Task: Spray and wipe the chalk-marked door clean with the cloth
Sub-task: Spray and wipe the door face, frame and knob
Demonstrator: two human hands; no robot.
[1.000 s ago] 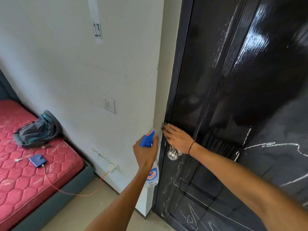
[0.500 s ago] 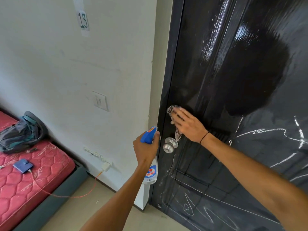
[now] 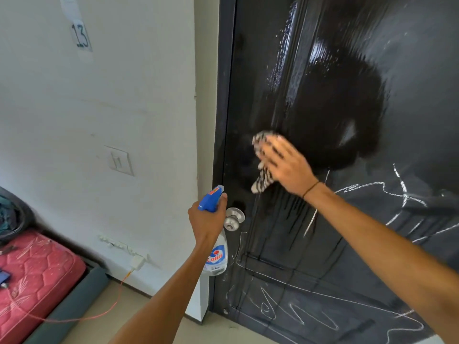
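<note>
Daylight is filling the room evenly; the white wall [image 3: 74, 120] is reading bright, with no hard shadows on it. The glossy black door [image 3: 409, 70] is throwing back streaky specular glare in its upper part, and wet droplets are glinting along the panel edge. A dark head-shaped reflection is sitting mid-door. The right hand [image 3: 285, 165] and cloth [image 3: 263, 162] are smearing with motion blur. Wide-angle distortion is bowing the door frame [image 3: 223, 145] and the picture edges.
</note>
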